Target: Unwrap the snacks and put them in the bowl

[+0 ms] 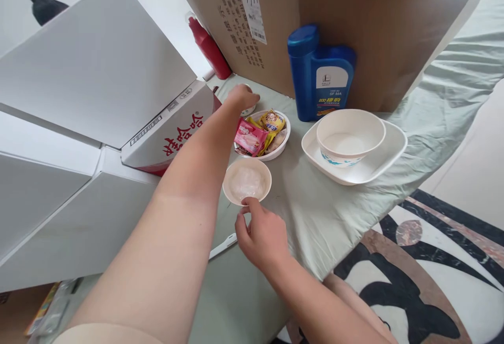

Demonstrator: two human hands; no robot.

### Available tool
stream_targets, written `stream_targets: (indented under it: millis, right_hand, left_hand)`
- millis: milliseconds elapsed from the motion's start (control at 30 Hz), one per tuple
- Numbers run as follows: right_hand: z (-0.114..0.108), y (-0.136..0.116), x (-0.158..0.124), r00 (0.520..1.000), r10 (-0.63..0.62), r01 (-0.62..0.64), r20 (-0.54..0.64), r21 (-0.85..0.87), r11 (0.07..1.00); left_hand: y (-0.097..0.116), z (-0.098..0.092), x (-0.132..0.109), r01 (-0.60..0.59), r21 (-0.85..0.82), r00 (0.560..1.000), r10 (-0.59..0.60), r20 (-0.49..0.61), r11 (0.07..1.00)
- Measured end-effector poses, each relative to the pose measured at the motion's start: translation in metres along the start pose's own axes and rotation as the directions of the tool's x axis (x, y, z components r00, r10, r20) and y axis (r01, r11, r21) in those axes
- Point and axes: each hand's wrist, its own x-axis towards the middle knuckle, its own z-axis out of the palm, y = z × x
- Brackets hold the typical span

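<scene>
Cream-coloured round bowl [227,184] at the right hand's [263,233] fingertips

One fingertip of the right hand touches the near rim of the bowl. Its thumb and finger are curled with a narrow gap between them, and I cannot tell if they pinch the rim. The bowl is smooth and shallow, and crinkly, shiny, see-through plastic [247,181] lies inside it.

The left hand [241,98] is farther away, on top of a small white round container [249,111]. It hides most of the container, so I cannot tell how tightly it holds on.

The left arm goes long and nearly straight from the bottom left, with the hand turned down. The right arm comes up from the bottom right, lower and closer.

Just past the bowl is a smooth white oval dish [289,135] full of shiny wrapped snacks, with a pink packet [251,136] and a yellow packet [273,121] on top. Near the right thumb lies a thin, flat white strip [223,246].

To the right, a big white bowl with blue-green marks [342,159] sits in a wide white dish with rounded corners [394,149]. Behind them a hard, shiny blue bottle [302,84] stands against a big brown cardboard box [271,13]. A red bottle [210,50] leans at the box's left. A white cardboard box with red writing [157,142] is by the left arm. Soft, wrinkly pale green cloth [311,228] lies under the dishes.
</scene>
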Motion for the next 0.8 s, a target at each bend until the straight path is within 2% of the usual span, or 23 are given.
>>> stream_targets:
  millis: [67, 100, 133, 167, 200, 267, 333, 367, 400, 467, 667, 800]
  right_hand:
    - [-0.003, -0.002, -0.002, 1.000, 0.010, -0.010, 0.014, 0.007, 1.000]
    - [-0.004, -0.003, -0.003, 1.000, 0.014, -0.014, 0.021, 0.008, 1.000]
    - [-0.006, -0.004, -0.004, 0.999, 0.019, -0.019, 0.027, 0.007, 1.000]
    - [-0.007, -0.005, -0.005, 0.999, 0.022, -0.022, 0.035, 0.005, 1.000]
    - [-0.009, -0.006, -0.006, 0.999, 0.024, -0.024, 0.043, 0.002, 1.000]
    - [-0.010, -0.009, -0.009, 0.998, 0.025, -0.025, 0.064, -0.002, 1.000]
    - [-0.010, -0.011, -0.010, 0.996, 0.026, -0.025, 0.088, -0.010, 1.000]
    - [-0.009, -0.012, -0.011, 0.995, 0.029, -0.028, 0.097, -0.014, 1.000]
    - [-0.008, -0.013, -0.012, 0.994, 0.037, -0.035, 0.103, -0.017, 0.999]
    - [-0.007, -0.015, -0.013, 0.992, 0.056, -0.054, 0.111, -0.019, 0.998]
    - [-0.006, -0.015, -0.013, 0.991, 0.091, -0.089, 0.099, -0.025, 0.996]
    - [-0.006, -0.011, -0.007, 0.994, 0.088, -0.086, 0.068, -0.031, 0.996]
  left_hand:
    - [0.006, -0.010, -0.019, 0.032, -0.111, 0.997, -0.039, -0.065, 0.993]
    - [0.011, -0.015, -0.036, -0.002, -0.183, 0.994, -0.019, -0.109, 0.983]
    - [0.015, -0.020, -0.057, -0.074, -0.223, 0.987, 0.040, -0.156, 0.972]
    - [0.018, -0.025, -0.081, -0.163, -0.218, 0.979, 0.130, -0.157, 0.962]
    - [0.020, -0.028, -0.106, -0.246, -0.192, 0.967, 0.228, -0.111, 0.950]
    - [0.021, -0.031, -0.153, -0.390, -0.125, 0.910, 0.403, 0.099, 0.912]
    - [0.019, -0.030, -0.183, -0.471, -0.014, 0.835, 0.451, 0.316, 0.882]
    - [0.019, -0.027, -0.191, -0.502, 0.038, 0.807, 0.453, 0.379, 0.864]
    - [0.018, -0.025, -0.192, -0.527, 0.090, 0.793, 0.452, 0.408, 0.845]
    - [0.016, -0.019, -0.182, -0.557, 0.155, 0.790, 0.465, 0.399, 0.816]
    - [0.003, 0.003, -0.117, -0.593, 0.127, 0.790, 0.544, 0.283, 0.795]
    - [-0.004, 0.015, -0.086, -0.591, 0.131, 0.802, 0.564, 0.195, 0.796]
